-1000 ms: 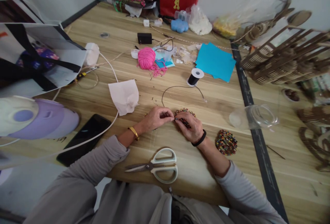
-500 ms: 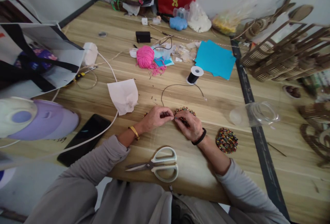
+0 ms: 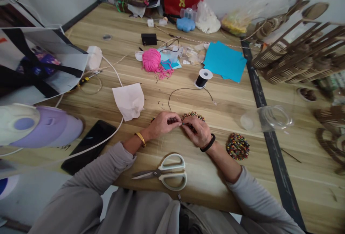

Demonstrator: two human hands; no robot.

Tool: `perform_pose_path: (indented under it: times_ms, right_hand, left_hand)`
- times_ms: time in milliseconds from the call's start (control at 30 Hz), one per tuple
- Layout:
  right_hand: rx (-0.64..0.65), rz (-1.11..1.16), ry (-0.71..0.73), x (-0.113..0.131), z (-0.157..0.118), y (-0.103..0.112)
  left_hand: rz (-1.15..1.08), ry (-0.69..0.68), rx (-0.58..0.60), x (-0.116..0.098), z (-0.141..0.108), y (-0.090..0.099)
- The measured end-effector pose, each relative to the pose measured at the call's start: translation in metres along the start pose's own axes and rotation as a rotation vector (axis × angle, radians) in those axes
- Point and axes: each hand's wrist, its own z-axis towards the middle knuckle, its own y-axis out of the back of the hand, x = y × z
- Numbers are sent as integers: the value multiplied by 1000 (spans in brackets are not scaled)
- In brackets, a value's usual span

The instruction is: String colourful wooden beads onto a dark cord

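My left hand (image 3: 164,123) and my right hand (image 3: 198,131) meet at their fingertips over the wooden table. The left one pinches a thin black cord (image 3: 170,95), which runs back in a loop towards a black spool (image 3: 204,78). Between the fingertips of the right one is a tiny dark bead. Multicoloured beads (image 3: 194,114) lie behind and beneath my right hand, partly covered by it. A coil of beads (image 3: 237,146) rests right of my right wrist. Open scissors (image 3: 164,172) lie near the front edge.
Left are a paper piece (image 3: 129,101), a phone (image 3: 88,147), a white cable and a purple-white device (image 3: 48,125). Farther back sit pink yarn (image 3: 151,60) and blue sheets (image 3: 225,61). At right are a clear plastic container (image 3: 265,118) and brown woodwork (image 3: 299,54).
Both hands stay almost in place, with only slight finger movement at the bead. The view has shifted very slightly.
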Motion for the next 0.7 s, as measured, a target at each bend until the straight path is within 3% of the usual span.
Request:
perform_pose_path:
  times_ms: [700]
  right_hand:
    - [9,-7,-14,-2,-2,-1]
  left_hand:
    - [-98,54,2,3,-1,2]
